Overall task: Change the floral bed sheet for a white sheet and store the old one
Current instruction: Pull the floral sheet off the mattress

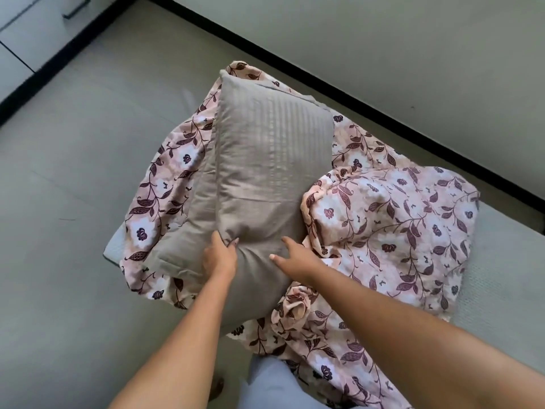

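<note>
Head view, L to R: top-left corner has a white cabinet (26, 31) w/ a black handle (76, 8), set against the grey floor (73, 172). Next comes the lower grey pillow (182, 231), lying on the sheet. The upper grey pillow (265, 160) is stacked over it at a slant.

The left hand (220, 256) grips the upper pillow's near end, thumb & fingers dug into the fabric so it puckers. Just beside it, the right hand (296, 255) is spread, fingers fairly straight over the same pillow; can't tell if it's touching.

The floral sheet (398, 225), pink w/ dark vines, is rumpled under & around both pillows. It's heaped up on the R and trails down toward the person's legs. Under it is the mattress (501, 278), on the floor, w/ a bare pale strip showing at far R. Behind runs a black skirting (383, 93) & a pale wall (383, 39).
</note>
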`<action>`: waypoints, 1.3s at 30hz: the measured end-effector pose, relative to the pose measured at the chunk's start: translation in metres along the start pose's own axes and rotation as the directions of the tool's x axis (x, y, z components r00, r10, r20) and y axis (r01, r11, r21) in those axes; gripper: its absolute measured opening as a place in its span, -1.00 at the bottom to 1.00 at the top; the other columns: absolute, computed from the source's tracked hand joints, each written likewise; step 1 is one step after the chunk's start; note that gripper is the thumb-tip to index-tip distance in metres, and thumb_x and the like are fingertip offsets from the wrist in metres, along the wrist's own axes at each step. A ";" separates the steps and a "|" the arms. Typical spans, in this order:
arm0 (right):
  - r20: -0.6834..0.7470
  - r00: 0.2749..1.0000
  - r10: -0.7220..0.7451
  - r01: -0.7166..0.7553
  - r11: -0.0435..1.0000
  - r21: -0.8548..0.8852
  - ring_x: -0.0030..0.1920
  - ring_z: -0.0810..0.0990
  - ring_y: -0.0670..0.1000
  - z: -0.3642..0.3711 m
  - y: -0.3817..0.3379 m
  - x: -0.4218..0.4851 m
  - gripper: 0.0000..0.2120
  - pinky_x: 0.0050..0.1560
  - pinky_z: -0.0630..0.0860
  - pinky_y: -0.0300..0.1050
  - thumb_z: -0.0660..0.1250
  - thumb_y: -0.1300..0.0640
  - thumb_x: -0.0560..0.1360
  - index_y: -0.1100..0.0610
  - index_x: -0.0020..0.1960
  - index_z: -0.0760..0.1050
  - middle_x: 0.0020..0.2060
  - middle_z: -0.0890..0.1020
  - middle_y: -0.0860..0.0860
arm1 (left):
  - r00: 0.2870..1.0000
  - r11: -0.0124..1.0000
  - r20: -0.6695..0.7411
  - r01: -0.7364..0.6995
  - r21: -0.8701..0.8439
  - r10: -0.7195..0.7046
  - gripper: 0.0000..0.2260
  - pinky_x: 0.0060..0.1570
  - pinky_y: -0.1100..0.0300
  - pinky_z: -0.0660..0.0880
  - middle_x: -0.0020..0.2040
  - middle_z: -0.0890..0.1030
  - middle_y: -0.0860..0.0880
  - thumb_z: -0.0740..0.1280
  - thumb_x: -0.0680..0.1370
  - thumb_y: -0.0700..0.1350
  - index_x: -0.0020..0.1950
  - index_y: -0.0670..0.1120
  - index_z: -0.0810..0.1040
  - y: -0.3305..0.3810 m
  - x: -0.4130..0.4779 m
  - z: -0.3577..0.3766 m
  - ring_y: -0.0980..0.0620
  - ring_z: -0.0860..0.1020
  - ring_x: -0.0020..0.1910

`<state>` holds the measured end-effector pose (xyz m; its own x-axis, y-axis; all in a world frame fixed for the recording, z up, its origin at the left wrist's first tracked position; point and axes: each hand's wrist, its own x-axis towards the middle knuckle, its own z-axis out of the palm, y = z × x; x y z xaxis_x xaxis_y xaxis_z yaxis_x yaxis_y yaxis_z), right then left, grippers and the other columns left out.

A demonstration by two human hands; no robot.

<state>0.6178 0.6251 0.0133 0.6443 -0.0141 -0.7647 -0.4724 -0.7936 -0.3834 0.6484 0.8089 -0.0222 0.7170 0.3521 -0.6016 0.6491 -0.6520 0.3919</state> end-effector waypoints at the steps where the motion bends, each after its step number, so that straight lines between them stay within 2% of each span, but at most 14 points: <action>1: -0.011 1.000 0.014 -0.014 0.999 0.035 0.55 0.30 0.12 0.000 -0.001 -0.001 -0.24 0.47 0.27 -0.10 0.27 -0.19 0.61 0.12 0.65 0.07 0.58 0.29 0.10 | 0.998 0.997 -0.058 -0.025 -0.078 0.021 -0.70 -0.08 -0.01 0.43 0.04 0.61 -0.32 0.32 0.62 0.04 0.13 -0.17 0.42 0.006 -0.007 -0.003 -0.35 0.57 0.07; 5: -0.107 0.990 0.087 -0.067 0.981 0.182 0.47 0.41 0.14 -0.002 -0.001 -0.005 -0.28 0.39 0.34 -0.12 0.28 -0.21 0.61 0.14 0.60 0.17 0.49 0.42 0.13 | 0.964 0.939 -0.266 -0.118 -0.323 0.029 -0.73 -0.17 0.05 0.30 0.02 0.63 -0.25 0.30 0.64 0.04 0.09 -0.17 0.41 0.038 -0.028 -0.038 -0.29 0.57 0.00; 7: -0.148 0.979 0.141 -0.088 0.945 0.316 0.47 0.41 0.14 -0.002 0.000 -0.005 -0.27 0.41 0.34 -0.09 0.28 -0.27 0.58 0.13 0.58 0.21 0.48 0.43 0.10 | 0.924 0.868 -0.364 -0.271 -0.416 0.114 -0.75 -0.17 0.05 0.32 -0.06 0.63 -0.16 0.31 0.64 0.03 0.05 -0.16 0.43 0.056 -0.029 -0.065 -0.18 0.56 -0.07; 11: -0.159 0.960 0.230 -0.112 0.837 0.535 0.50 0.36 0.16 -0.009 -0.002 -0.008 -0.14 0.48 0.30 0.00 0.22 -0.42 0.53 0.14 0.59 0.20 0.51 0.39 0.10 | 0.842 0.653 -0.481 -0.510 -0.560 0.245 -0.75 -0.14 0.25 0.37 -0.25 0.47 0.16 0.30 0.65 -0.06 -0.21 0.03 0.37 0.090 -0.028 -0.117 0.34 0.47 -0.28; 14: -0.022 0.955 0.294 -0.193 0.680 0.708 0.55 0.26 0.20 -0.009 0.000 -0.008 -0.01 0.52 0.22 0.12 0.20 -0.53 0.45 0.13 0.61 0.15 0.56 0.30 0.11 | 0.803 0.509 -0.530 -0.588 -0.629 0.272 -0.74 -0.06 0.22 0.39 -0.24 0.56 0.02 0.28 0.66 -0.09 -0.22 0.08 0.43 0.108 -0.034 -0.149 0.22 0.44 -0.23; 16: 0.102 0.941 0.322 -0.269 0.531 0.804 0.55 0.26 0.21 -0.006 0.000 -0.010 0.19 0.52 0.21 0.28 0.21 -0.72 0.19 0.00 0.59 0.22 0.56 0.31 0.05 | 0.781 0.426 -0.533 -0.625 -0.654 0.326 -0.73 -0.12 0.24 0.38 -0.29 0.49 -0.01 0.27 0.67 -0.09 -0.24 0.05 0.42 0.118 -0.043 -0.170 0.19 0.38 -0.26; 18: 0.169 0.949 0.268 -0.261 0.362 0.895 0.43 0.45 0.15 -0.002 -0.004 -0.016 0.04 0.47 0.31 0.28 0.29 -0.71 0.11 -0.11 0.41 0.47 0.39 0.53 -0.01 | 0.755 0.376 -0.529 -0.653 -0.657 0.387 -0.72 -0.19 0.27 0.34 -0.30 0.40 0.10 0.26 0.67 -0.09 -0.25 0.03 0.40 0.125 -0.051 -0.187 0.22 0.33 -0.29; 20: 0.122 0.975 0.184 -0.165 0.243 0.956 0.22 0.63 0.08 -0.003 -0.011 -0.020 -0.15 0.40 0.44 0.18 0.41 -0.63 0.13 -0.13 0.25 0.58 0.16 0.70 -0.02 | 0.737 0.365 -0.527 -0.671 -0.645 0.423 -0.73 -0.20 0.24 0.33 -0.29 0.39 0.11 0.27 0.67 -0.05 -0.24 0.02 0.41 0.130 -0.059 -0.200 0.19 0.32 -0.28; 23: -0.035 0.977 0.208 0.002 0.158 0.987 0.13 0.70 0.08 -0.013 -0.018 -0.023 -0.09 0.30 0.55 0.14 0.57 -0.48 0.14 -0.04 0.35 0.54 0.12 0.72 -0.01 | 0.766 0.364 -0.507 -0.637 -0.679 0.394 -0.73 -0.25 0.25 0.33 -0.29 0.39 0.07 0.28 0.67 -0.03 -0.23 0.00 0.45 0.126 -0.063 -0.206 0.18 0.31 -0.30; 26: -0.243 0.927 0.286 0.203 0.161 0.966 0.11 0.68 0.05 -0.046 -0.018 -0.038 -0.56 0.30 0.56 0.08 0.58 -0.12 0.40 0.01 0.19 0.57 0.07 0.72 -0.01 | 0.810 0.356 -0.477 -0.580 -0.732 0.340 -0.74 -0.20 0.21 0.38 -0.29 0.44 0.08 0.32 0.63 0.06 -0.22 0.00 0.47 0.120 -0.069 -0.201 0.15 0.37 -0.28; 28: -0.326 0.896 0.303 0.285 0.173 0.943 0.05 0.70 0.04 -0.068 -0.012 -0.045 -0.68 0.28 0.57 0.08 0.56 -0.02 0.45 0.05 0.13 0.60 0.01 0.74 0.01 | 0.836 0.323 -0.455 -0.541 -0.776 0.308 -0.77 -0.09 0.17 0.47 -0.22 0.53 0.08 0.35 0.60 0.11 -0.15 0.00 0.53 0.119 -0.077 -0.196 0.12 0.47 -0.20; 33: -0.514 0.809 0.285 0.468 0.218 0.857 0.05 0.71 0.05 -0.131 0.014 -0.075 -0.73 0.25 0.59 0.12 0.53 0.03 0.48 0.07 0.15 0.63 -0.02 0.75 0.00 | 0.848 0.259 -0.427 -0.509 -0.821 0.313 -0.77 0.11 0.12 0.54 -0.08 0.64 0.09 0.38 0.57 0.16 -0.06 0.00 0.59 0.130 -0.107 -0.170 0.13 0.58 -0.04; 36: -0.616 0.729 0.297 0.561 0.257 0.787 0.07 0.70 0.02 -0.162 0.047 -0.111 -0.68 0.24 0.60 0.06 0.49 -0.01 0.49 0.06 0.21 0.63 0.01 0.74 -0.03 | 0.843 0.301 -0.369 -0.496 -0.815 0.391 -0.71 0.08 0.11 0.49 -0.11 0.56 0.10 0.42 0.50 0.25 -0.12 0.04 0.53 0.141 -0.134 -0.142 0.11 0.51 -0.07; 39: -0.685 0.669 0.289 0.627 0.276 0.729 0.01 0.72 0.00 -0.181 0.085 -0.149 -0.84 0.14 0.62 -0.02 0.44 0.09 0.56 0.09 0.12 0.65 -0.05 0.75 -0.03 | 0.825 0.308 -0.306 -0.481 -0.821 0.475 -0.77 0.00 0.26 0.49 -0.15 0.55 0.16 0.39 0.54 0.16 -0.12 0.05 0.45 0.152 -0.167 -0.106 0.22 0.50 -0.12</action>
<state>0.5900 0.4500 0.1886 0.7060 -0.6557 -0.2674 -0.1647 0.2152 -0.9626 0.6540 0.7225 0.2122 0.9777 0.1859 -0.0975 0.0635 0.1805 0.9815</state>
